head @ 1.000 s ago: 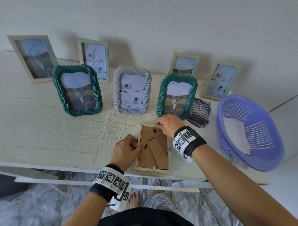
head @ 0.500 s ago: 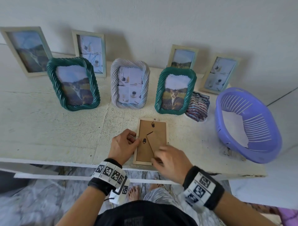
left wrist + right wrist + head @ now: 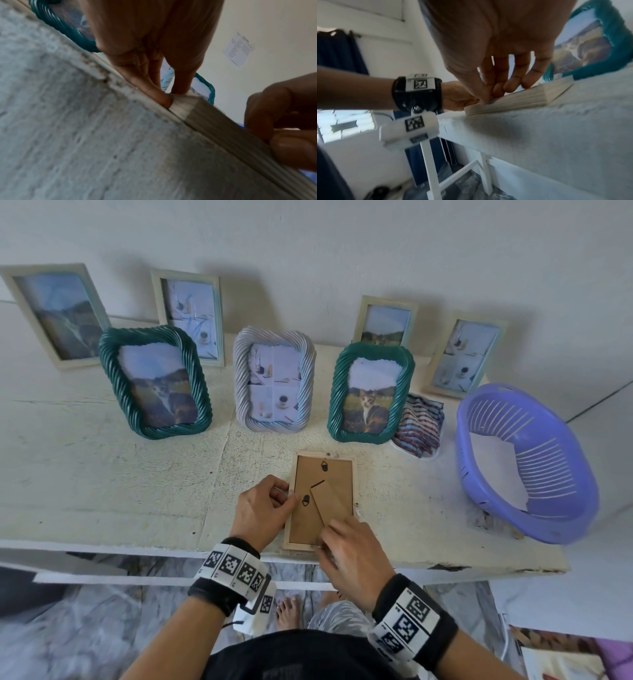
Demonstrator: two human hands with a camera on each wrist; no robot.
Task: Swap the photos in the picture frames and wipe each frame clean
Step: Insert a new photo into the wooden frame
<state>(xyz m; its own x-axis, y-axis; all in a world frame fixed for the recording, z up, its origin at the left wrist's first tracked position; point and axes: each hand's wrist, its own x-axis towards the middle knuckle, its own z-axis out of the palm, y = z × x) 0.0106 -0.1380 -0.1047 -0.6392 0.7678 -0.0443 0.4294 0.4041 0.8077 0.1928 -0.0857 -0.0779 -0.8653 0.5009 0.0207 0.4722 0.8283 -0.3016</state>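
A small pale wooden picture frame point(image 3: 320, 501) lies face down near the front edge of the rough cream-painted desk point(image 3: 102, 491), its brown backing board and folded easel stand up. The right hand point(image 3: 352, 549), which a second ago was at the frame's far end by the top clip, has moved to the near end and now has its fingertips point(image 3: 498, 89) pressed together on the lower edge of the backing; whether it pinches a tab there cannot be told. The left hand point(image 3: 262, 508) has stayed put, thumb and fingers pinching the frame's left rail point(image 3: 181, 106) to steady it. That shift suggests the far fastening is dealt with and the near one is being worked, so the backing is probably close to lifting out; the photo swap itself is not yet begun. Behind stand two green rope-pattern frames point(image 3: 156, 381) with cat photos, a grey twisted frame point(image 3: 274, 378), a folded striped cloth point(image 3: 419, 428) for wiping, and a lilac plastic basket point(image 3: 527, 460).
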